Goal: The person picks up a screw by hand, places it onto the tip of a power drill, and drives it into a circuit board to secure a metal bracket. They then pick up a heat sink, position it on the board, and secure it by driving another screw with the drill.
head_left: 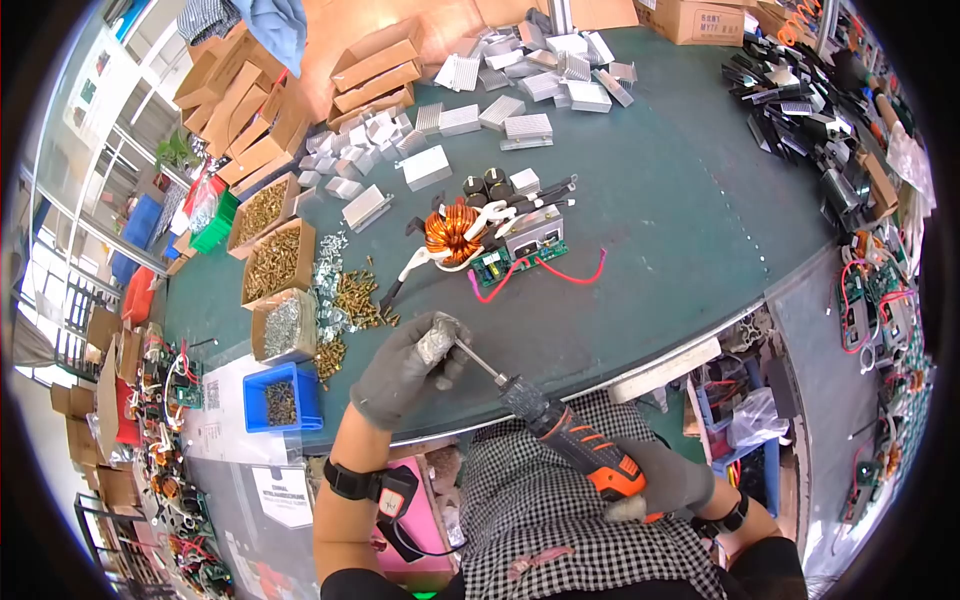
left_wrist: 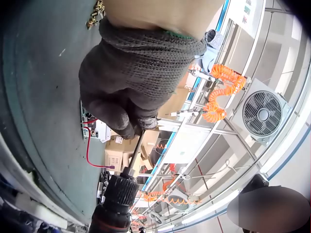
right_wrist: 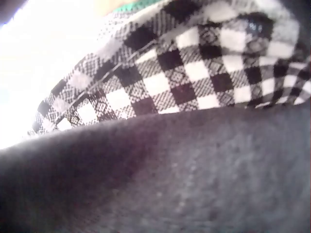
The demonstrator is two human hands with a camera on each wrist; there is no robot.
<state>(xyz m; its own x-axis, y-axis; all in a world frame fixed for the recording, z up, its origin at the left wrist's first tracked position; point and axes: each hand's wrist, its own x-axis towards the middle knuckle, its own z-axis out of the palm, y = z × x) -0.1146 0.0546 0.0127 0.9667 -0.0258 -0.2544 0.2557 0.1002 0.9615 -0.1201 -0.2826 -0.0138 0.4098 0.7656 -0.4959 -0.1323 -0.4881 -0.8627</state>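
Observation:
My gloved right hand [head_left: 665,478] grips the handle of a black-and-orange power drill [head_left: 590,450], which points up and to the left over my lap. Its long metal bit [head_left: 480,360] reaches to my gloved left hand [head_left: 405,370] at the table's front edge. In the left wrist view, the curled thumb and fingers [left_wrist: 119,119] pinch around the tip of the bit [left_wrist: 136,154], hiding its end. Beyond the hands lies a green circuit board [head_left: 490,268] with a copper-wound coil [head_left: 453,235], red wires and black capacitors. Dark glove fabric [right_wrist: 160,170] fills the lower right wrist view.
Brass screws [head_left: 358,300] and silver screws [head_left: 330,265] lie loose left of the board, beside cardboard boxes [head_left: 272,262] of fasteners and a blue bin [head_left: 283,398]. Aluminium heat sinks [head_left: 460,120] cover the back. Black parts [head_left: 790,110] pile up at the far right.

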